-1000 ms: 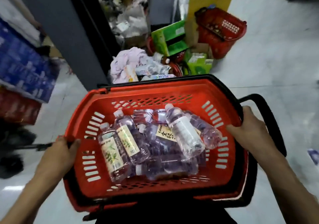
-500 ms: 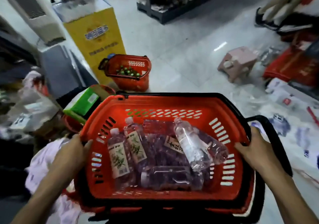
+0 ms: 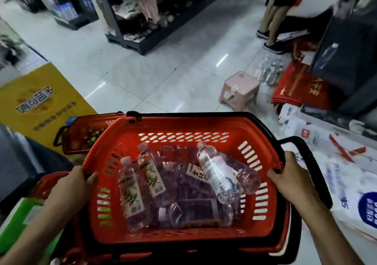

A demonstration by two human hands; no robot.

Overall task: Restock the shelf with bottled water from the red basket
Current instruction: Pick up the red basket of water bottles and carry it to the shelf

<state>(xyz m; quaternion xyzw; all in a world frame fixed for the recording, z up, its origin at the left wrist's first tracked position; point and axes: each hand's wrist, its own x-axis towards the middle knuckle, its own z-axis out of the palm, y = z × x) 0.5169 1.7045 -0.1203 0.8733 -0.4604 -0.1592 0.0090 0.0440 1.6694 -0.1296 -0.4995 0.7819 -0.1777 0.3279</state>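
Cool overhead light falls on the pale floor tiles point(image 3: 163, 77), which carry short white streaks of glare. The shelves point(image 3: 132, 9) at the top are dim and smeared with blur, and the edges bend outward. The basket point(image 3: 183, 126) in the middle shows sharper, though soft.

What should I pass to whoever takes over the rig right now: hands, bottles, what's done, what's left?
Left hand: grips the left rim of the red basket.
Right hand: grips the right rim, next to the black handle.
Water bottles: all lying in a loose pile inside the basket, none in either hand.
Done: basket is in hand in the aisle; no bottle is seen shelved.
Left: carry it to the shelf, set it down, then move the bottles over. Watch the pink stool and the person standing ahead on the right.
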